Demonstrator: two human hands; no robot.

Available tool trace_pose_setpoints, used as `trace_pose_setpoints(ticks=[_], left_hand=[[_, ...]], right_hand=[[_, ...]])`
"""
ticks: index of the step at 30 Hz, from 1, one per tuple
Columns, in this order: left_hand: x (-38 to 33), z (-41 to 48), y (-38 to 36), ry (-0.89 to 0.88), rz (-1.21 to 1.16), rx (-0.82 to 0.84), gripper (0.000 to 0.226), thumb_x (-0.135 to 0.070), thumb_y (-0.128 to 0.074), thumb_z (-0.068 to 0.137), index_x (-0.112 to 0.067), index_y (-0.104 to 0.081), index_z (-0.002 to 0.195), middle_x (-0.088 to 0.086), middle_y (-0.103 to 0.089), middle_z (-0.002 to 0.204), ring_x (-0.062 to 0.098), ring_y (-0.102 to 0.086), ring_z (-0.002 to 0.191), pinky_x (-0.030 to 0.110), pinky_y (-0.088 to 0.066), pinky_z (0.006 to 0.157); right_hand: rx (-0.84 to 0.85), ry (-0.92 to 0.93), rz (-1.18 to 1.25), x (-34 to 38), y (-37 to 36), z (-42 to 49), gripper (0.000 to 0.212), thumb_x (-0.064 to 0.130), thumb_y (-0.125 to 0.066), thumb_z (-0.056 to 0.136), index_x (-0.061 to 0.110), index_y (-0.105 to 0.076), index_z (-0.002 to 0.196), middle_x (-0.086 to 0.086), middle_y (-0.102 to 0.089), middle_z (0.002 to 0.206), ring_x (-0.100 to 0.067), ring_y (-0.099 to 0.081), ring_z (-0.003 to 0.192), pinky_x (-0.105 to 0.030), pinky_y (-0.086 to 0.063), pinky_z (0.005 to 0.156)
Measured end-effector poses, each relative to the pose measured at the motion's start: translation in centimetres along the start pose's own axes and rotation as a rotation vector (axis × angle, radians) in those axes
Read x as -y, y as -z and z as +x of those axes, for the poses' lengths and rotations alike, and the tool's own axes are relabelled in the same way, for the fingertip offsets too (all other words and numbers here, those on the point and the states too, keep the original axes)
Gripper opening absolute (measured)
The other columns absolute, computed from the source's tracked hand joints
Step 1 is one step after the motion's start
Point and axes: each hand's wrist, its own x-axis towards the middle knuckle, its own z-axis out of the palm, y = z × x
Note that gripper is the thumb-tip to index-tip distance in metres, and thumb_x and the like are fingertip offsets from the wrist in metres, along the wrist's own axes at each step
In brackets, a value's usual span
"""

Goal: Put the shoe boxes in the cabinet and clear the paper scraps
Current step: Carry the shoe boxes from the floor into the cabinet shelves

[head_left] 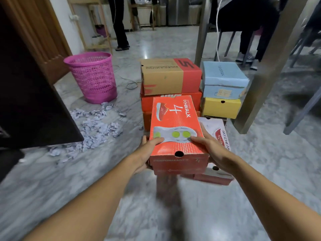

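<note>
Orange box [175, 122] clasped by both hands [147, 152] [210, 148]

Grey marble floor [173, 214] gleaming, pink mesh basket [93, 79] upright at left, thick table leg [266, 75] at right, a standing person's dark-trousered legs [121, 28] far back, wooden rack [104, 21] by the wall, cable [132, 82] looping behind the basket

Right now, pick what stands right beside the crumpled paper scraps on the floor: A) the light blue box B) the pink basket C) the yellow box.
B: the pink basket stands at the far edge of the paper scraps; the light blue box and the yellow box sit to the right.
</note>
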Motion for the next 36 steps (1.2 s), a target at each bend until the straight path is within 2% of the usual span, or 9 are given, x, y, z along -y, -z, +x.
trace_pose_setpoints(ticks=[7,11,16,22,26,29,31,34,36], left_hand=[[2.0,-6.9,8.3,-0.108,-0.088,-0.359,0.06,-0.056,-0.065,0.072,-0.027,-0.042,0.119,0.002,-0.067,0.108,0.024,-0.068,0.096,0.05,-0.055,0.09],[2.1,-10.8,11.1,-0.135,-0.111,-0.506,0.046,-0.062,-0.057,0.069,-0.037,-0.042,0.105,-0.003,-0.067,0.105,0.022,-0.068,0.093,0.048,-0.055,0.089],[1.2,-15.0,15.7,-0.13,-0.205,-0.715,0.066,-0.065,-0.054,0.058,-0.034,-0.044,0.115,-0.004,-0.066,0.107,0.026,-0.066,0.098,0.047,-0.054,0.091],[-0.6,-17.5,24.3,-0.213,-0.398,-0.876,0.056,-0.057,-0.063,0.071,-0.029,-0.05,0.118,-0.001,-0.068,0.11,0.024,-0.067,0.096,0.045,-0.055,0.089],[-0.7,-17.4,30.7,-0.214,-0.588,-0.899,0.084,-0.07,-0.068,0.051,-0.03,-0.055,0.124,0.002,-0.068,0.118,0.026,-0.068,0.101,0.049,-0.056,0.086],[-1.5,-18.6,32.9,-0.198,-0.678,-0.841,0.051,-0.061,-0.061,0.078,-0.024,-0.063,0.112,0.001,-0.071,0.106,0.019,-0.068,0.083,0.03,-0.055,0.065],[-1.4,-17.8,35.0,-0.196,-0.697,-0.869,0.041,-0.056,-0.056,0.087,-0.022,-0.064,0.107,0.004,-0.07,0.1,0.022,-0.067,0.083,0.032,-0.054,0.07],[1.0,-13.8,40.3,-0.209,-0.676,-1.061,0.078,-0.07,-0.066,0.054,-0.02,-0.065,0.114,0.008,-0.07,0.116,0.027,-0.068,0.101,0.048,-0.053,0.094],[2.7,-12.1,42.8,-0.173,-0.665,-1.154,0.084,-0.069,-0.066,0.044,-0.021,-0.065,0.113,0.009,-0.07,0.115,0.029,-0.068,0.101,0.051,-0.054,0.093]], right_hand=[[0.258,0.109,-0.026,4.8,-9.9,2.0,0.053,0.028,-0.055,0.096,0.07,-0.034,0.12,0.014,-0.073,0.107,-0.026,-0.073,0.09,-0.046,-0.055,0.081],[0.404,0.118,-0.011,7.4,-14.3,2.4,0.038,0.025,-0.05,0.096,0.038,-0.054,0.131,-0.003,-0.075,0.11,-0.026,-0.072,0.082,-0.042,-0.052,0.078],[0.451,0.057,0.08,10.9,-21.7,3.6,0.023,0.019,-0.046,0.097,0.014,-0.068,0.104,-0.002,-0.076,0.077,-0.012,-0.07,0.059,-0.019,-0.055,0.054],[0.538,0.123,0.059,17.9,-32.2,4.9,0.024,0.015,-0.043,0.096,0.015,-0.067,0.096,0.001,-0.073,0.065,-0.01,-0.066,0.05,-0.015,-0.052,0.05],[0.618,0.241,-0.08,22.8,-38.9,6.0,0.026,0.017,-0.045,0.096,0.017,-0.07,0.105,-0.004,-0.072,0.076,-0.011,-0.064,0.053,-0.018,-0.051,0.051],[0.513,0.345,-0.185,23.6,-43.3,8.0,0.017,0.019,-0.057,0.093,0.014,-0.064,0.108,-0.004,-0.065,0.082,-0.011,-0.059,0.06,-0.015,-0.048,0.05],[0.45,0.382,-0.17,22.9,-45.6,9.4,0.017,0.022,-0.064,0.09,0.013,-0.058,0.104,-0.001,-0.062,0.077,-0.009,-0.057,0.058,-0.016,-0.046,0.049],[0.519,0.401,-0.149,21.1,-48.1,11.7,0.02,0.022,-0.066,0.089,0.011,-0.059,0.105,0.001,-0.064,0.078,-0.005,-0.06,0.059,-0.015,-0.047,0.052],[0.61,0.368,-0.162,20.3,-49.5,12.9,0.024,0.021,-0.064,0.091,0.013,-0.063,0.113,0.0,-0.067,0.084,-0.006,-0.063,0.067,-0.014,-0.048,0.053]])
